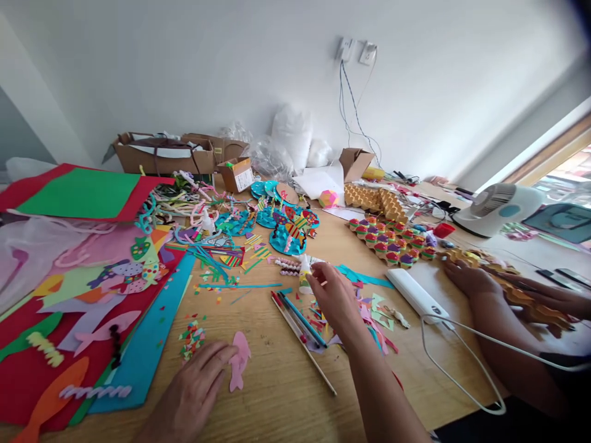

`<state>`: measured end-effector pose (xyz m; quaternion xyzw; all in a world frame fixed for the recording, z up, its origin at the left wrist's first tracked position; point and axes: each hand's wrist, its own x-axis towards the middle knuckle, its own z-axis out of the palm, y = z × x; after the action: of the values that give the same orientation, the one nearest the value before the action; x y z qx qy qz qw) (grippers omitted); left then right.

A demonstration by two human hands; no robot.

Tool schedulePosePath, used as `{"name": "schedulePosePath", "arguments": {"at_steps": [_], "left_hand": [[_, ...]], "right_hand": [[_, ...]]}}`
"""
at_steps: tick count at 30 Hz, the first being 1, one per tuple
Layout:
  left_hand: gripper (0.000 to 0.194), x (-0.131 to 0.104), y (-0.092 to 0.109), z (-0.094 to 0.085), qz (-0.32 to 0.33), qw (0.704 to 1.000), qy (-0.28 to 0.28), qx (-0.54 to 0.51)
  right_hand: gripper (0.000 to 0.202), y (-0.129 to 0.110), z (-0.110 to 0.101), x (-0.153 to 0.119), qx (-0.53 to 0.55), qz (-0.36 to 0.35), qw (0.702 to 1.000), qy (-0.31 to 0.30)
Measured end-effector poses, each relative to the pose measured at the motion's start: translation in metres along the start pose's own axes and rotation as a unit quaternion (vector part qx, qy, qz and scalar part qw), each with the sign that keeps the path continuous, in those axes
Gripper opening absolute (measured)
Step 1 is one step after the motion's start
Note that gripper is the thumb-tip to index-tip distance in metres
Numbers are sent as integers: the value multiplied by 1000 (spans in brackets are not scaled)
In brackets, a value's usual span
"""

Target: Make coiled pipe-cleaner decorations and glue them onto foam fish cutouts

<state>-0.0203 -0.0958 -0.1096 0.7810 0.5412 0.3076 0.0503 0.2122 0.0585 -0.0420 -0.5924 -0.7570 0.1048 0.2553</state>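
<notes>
My left hand (196, 378) lies low on the wooden table, fingers stretched out side by side. Its fingertips touch the left edge of a pink paper fish (239, 363). Small coloured paper scraps (191, 337) lie just beyond the knuckles. Further forward, my right hand (335, 298) is beside a small white glue bottle (305, 275) that stands upright. Thumb and forefinger are apart at the bottle's right side; whether they touch it I cannot tell. Pencils or thin pens (300, 323) and a wooden-handled brush (318, 366) lie between my hands.
Coloured sheets with paper fish (50, 394) cover the left side. Decorated blue discs (289, 240) and painted egg cartons (388, 240) stand further back. A white power bank (418, 295) trails a cable (496, 344) on the right. Another person's hands (475, 283) rest on an egg carton there.
</notes>
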Motion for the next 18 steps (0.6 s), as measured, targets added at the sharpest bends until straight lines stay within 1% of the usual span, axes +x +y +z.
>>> {"name": "schedulePosePath", "arguments": {"at_steps": [2,4,6,7,10,12,13,16,18], "left_hand": [[32,2,5,-16,13,1000,-1,19],[30,3,8,-34,33,999,11,36],[29,4,5,-53,42,997,27,55],[29,5,0,-62,38,996,38,68],[29,10,-26,-91,4,992,47,120],[33,16,-51,-111,-59,986,33,153],[38,19,-64,-121,-92,981,41,166],[39,27,-99,-145,-177,968,-1,176],[37,31,-118,-154,-225,957,-21,183]], "right_hand": [[15,-15,-2,-8,19,-48,998,-45],[14,-29,0,-15,14,-85,990,-116],[14,-39,6,-19,-2,-103,977,-186],[14,-43,9,-20,-15,-107,971,-215],[15,-50,16,-24,-49,-123,954,-268],[15,-54,17,-28,-51,-148,946,-284],[16,-55,17,-31,-44,-162,943,-288],[16,-61,12,-41,-22,-191,934,-303],[16,-63,9,-48,-12,-199,926,-320]]}}
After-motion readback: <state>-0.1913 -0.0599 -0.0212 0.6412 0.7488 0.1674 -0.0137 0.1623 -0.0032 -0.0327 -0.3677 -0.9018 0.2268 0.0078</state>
